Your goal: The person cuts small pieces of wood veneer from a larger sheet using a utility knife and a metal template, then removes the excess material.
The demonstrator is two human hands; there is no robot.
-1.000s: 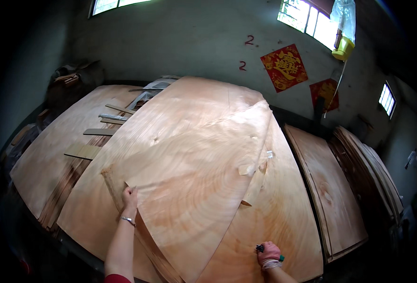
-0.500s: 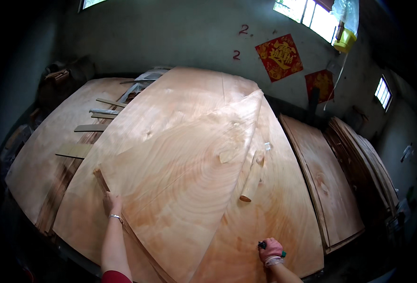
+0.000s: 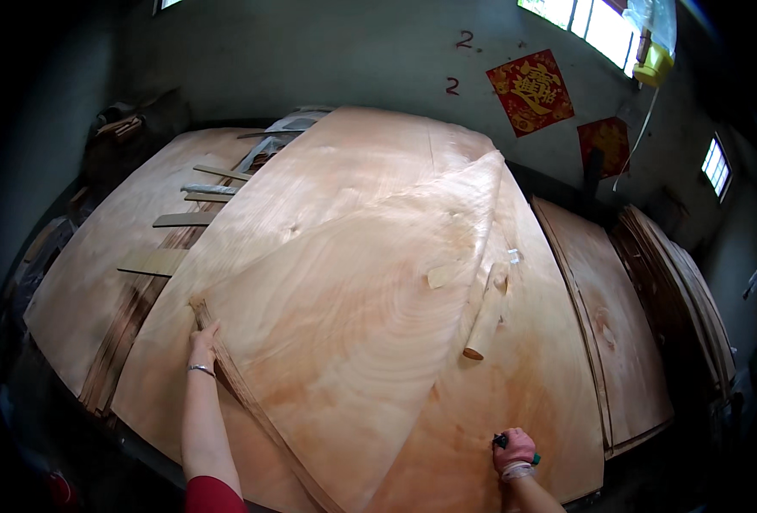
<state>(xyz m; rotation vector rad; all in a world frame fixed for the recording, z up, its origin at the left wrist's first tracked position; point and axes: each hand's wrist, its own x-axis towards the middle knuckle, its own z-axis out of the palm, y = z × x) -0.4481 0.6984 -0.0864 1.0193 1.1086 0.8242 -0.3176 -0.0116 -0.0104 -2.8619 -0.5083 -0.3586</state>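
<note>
Item: top veneer sheet point(image 3: 353, 325), thin, pale reddish wood, lying skewed across the stack of veneer sheets point(image 3: 532, 402) on the table, its far corner reaching toward the wall

Your left hand point(image 3: 202, 344): fingers spread and laid flat on the near-left corner of the top veneer sheet, pressing its ragged edge; a bracelet sits at the wrist. Not a closed grasp, more a flat pinning hold

Your right hand point(image 3: 514, 449): clenched around a small dark tool with a green end point(image 3: 502, 441), resting on the stack near the front edge; the working tip of the tool is too small to tell

Handling note: judged from the thinness and the frayed left edge, the sheet looks liable to split along the grain. Keep your left palm flat and move the corner low and evenly; do not lift one point alone

In the way:
- loose narrow veneer strip point(image 3: 486, 312), lying on the sheet toward its right edge
- small pale veneer patch point(image 3: 443, 274), just beside the strip
- the sheet's own long splintered strip point(image 3: 250, 402) trailing from under your left hand toward the front

Surroundings:
- second veneer stack point(image 3: 96, 282) to the left, with short offcut strips point(image 3: 182, 220) laid across it
- further veneer stacks point(image 3: 609, 333) to the right
- red paper decoration point(image 3: 530, 91) on the grey wall
- yellow container point(image 3: 652, 67) hanging below the window
</note>
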